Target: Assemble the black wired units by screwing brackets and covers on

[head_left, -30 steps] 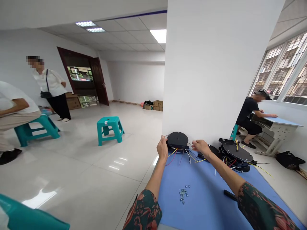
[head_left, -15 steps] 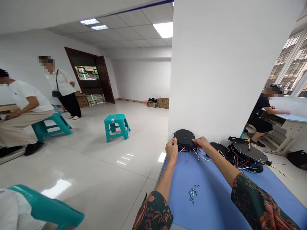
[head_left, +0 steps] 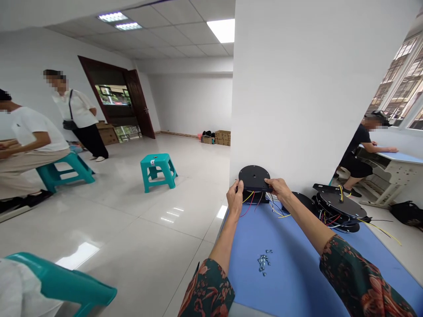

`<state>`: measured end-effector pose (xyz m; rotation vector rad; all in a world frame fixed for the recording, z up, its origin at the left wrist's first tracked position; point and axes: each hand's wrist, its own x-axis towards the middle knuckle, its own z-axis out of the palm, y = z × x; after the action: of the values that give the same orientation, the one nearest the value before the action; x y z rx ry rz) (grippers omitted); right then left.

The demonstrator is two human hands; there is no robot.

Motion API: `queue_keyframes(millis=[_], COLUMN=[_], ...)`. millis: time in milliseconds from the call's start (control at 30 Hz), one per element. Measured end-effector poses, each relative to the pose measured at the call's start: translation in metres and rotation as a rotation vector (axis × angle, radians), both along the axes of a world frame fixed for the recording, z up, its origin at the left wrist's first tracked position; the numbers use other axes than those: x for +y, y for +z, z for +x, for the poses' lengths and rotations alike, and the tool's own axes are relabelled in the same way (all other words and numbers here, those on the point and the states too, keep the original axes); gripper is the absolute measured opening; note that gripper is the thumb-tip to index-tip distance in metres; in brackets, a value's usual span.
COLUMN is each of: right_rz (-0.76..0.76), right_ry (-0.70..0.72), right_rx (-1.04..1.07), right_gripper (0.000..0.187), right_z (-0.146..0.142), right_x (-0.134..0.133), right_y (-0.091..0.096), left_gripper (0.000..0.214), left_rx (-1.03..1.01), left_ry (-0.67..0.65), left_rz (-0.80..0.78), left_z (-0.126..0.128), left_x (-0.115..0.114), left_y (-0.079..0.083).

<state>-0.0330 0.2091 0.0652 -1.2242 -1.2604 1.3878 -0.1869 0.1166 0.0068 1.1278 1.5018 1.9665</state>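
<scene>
Head camera view: a person's two bare hands hold a flat, round black disc [head_left: 254,177] over the far left corner of a blue table [head_left: 280,290]. The left hand [head_left: 234,198] pinches the disc's left front edge between thumb and fingers; the right hand [head_left: 278,187] pinches its right front edge, thumb on top. Directly beneath the disc, at that same corner of the table, are more dark parts, with thin wires [head_left: 251,204] in yellow and red hanging out in front. Farther right along the table's far edge lies another black disc, partly hidden behind the right forearm, and beside it a stack of black discs [head_left: 342,204] trailing coloured wires. Nearer the wearer, in the table's middle, is a small loose cluster of shiny metal pieces [head_left: 263,262]. A white wall [head_left: 297,88] rises just beyond the table. On the floor left of the table stands a teal stool [head_left: 158,169]; farther left, one person sits and another stands. Right of the table, beyond the wall, a person in black [head_left: 357,145] sits at a desk.
</scene>
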Motion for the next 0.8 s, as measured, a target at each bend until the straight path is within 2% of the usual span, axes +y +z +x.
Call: queue_keyframes(millis=[133,233,333,433,500,600,700,800], right_rz=[0.057,0.083,0.093,0.066,0.028,-0.030,-0.070,-0.090], right_ry=[-0.027,-0.049,-0.067,-0.067,-0.053,-0.044,-0.062,-0.082], right_rx=[0.110,0.151,0.165,0.163,0.148,0.124,0.099,0.066], right_gripper=[0.027,0.027,0.027,0.030,0.033,0.036,0.035,0.030], right_z=[0.020,0.057,0.108,0.158,0.183,0.205,0.214,0.216], right_x=[-0.011,-0.031,-0.068,-0.117,-0.150,-0.190,-0.216,-0.228], right_y=[0.007,0.015,0.020,0.016,0.004,-0.024,-0.053,-0.073], left_gripper=[0.060,0.068,0.070,0.065,0.063,0.063,0.068,0.069], left_rx=[-0.202,-0.299,-0.254,-0.228,-0.249,-0.268,-0.184,0.008], left_ry=[-0.177,-0.348,-0.494,-0.576,-0.588,-0.543,-0.435,-0.367], left_rz=[0.185,0.158,0.015,-0.082,-0.114,-0.186,-0.239,-0.277], left_z=[0.004,0.015,0.039,0.072,0.096,0.130,0.157,0.171], left_x=[-0.005,-0.018,-0.050,-0.098,-0.131,-0.170,-0.189,-0.194], left_y=[0.018,0.039,0.060,0.067,0.058,0.026,-0.014,-0.046])
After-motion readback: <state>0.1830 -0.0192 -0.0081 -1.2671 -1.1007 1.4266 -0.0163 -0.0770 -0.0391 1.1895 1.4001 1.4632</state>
